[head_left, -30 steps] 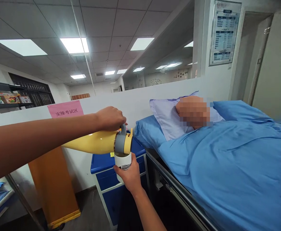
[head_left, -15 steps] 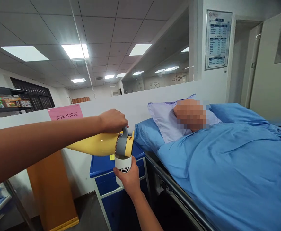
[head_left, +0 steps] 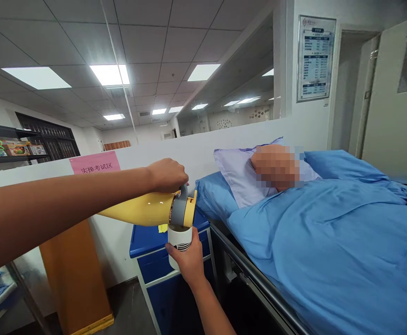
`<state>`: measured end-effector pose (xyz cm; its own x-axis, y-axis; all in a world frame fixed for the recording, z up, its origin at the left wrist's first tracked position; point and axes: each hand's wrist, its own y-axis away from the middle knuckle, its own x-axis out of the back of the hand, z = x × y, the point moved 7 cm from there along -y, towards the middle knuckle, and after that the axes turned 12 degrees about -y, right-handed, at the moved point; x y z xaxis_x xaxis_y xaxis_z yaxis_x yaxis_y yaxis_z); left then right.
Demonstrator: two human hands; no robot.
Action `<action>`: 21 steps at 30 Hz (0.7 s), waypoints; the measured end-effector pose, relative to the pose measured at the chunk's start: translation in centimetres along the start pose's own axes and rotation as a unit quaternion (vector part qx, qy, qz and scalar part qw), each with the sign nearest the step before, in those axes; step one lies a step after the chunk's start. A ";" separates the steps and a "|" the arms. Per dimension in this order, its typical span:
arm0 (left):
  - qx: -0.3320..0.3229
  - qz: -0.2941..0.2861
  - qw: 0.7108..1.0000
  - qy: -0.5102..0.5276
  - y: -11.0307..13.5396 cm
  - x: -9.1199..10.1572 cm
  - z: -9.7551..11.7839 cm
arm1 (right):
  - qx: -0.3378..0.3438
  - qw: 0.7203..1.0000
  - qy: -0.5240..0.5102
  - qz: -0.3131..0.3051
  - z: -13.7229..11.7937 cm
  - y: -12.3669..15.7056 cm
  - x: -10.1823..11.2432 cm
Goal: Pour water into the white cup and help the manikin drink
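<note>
White, straight-sided and marked with black stripes, a cup point(head_left: 178, 238) sits roughly upright in the right hand point(head_left: 190, 261), whose thumb and fingers wrap around its wall. Just above, a glossy yellow, slender-bodied jug point(head_left: 146, 209) with a grey collar is tipped onto its side, mouth over the cup — whether the two touch, I cannot tell. The left hand point(head_left: 168, 175) is curled tightly around the jug's grey handle point(head_left: 184, 190). Behind them is the blue worktop point(head_left: 143, 241) of a drawer cabinet, bearing a small yellow item point(head_left: 163, 228). Right of it stands a bed with blue covers point(head_left: 329, 237), a blurred head point(head_left: 276, 168) on its pale lilac pillow point(head_left: 229, 173). Farther back — a white partition point(head_left: 189, 153) with a pink paper sign point(head_left: 95, 163).
</note>
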<state>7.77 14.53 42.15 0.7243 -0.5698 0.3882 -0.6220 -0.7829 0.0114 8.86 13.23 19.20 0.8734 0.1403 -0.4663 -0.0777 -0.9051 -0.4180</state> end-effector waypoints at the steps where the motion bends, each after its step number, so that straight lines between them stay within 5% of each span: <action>1: 0.000 0.001 1.000 0.001 0.0 0.0 0.0 | 0.001 1.000 0.001 -0.001 0.0 0.0 0.0; 21: -0.007 -0.009 1.000 0.005 -0.3 0.2 0.3 | 0.011 1.000 -0.008 -0.011 0.0 0.3 0.0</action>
<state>8.22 14.56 41.96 0.7330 -0.5527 0.3965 -0.6126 -0.7897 0.0318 8.81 12.95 19.10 0.8671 0.1670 -0.4693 -0.0693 -0.8925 -0.4458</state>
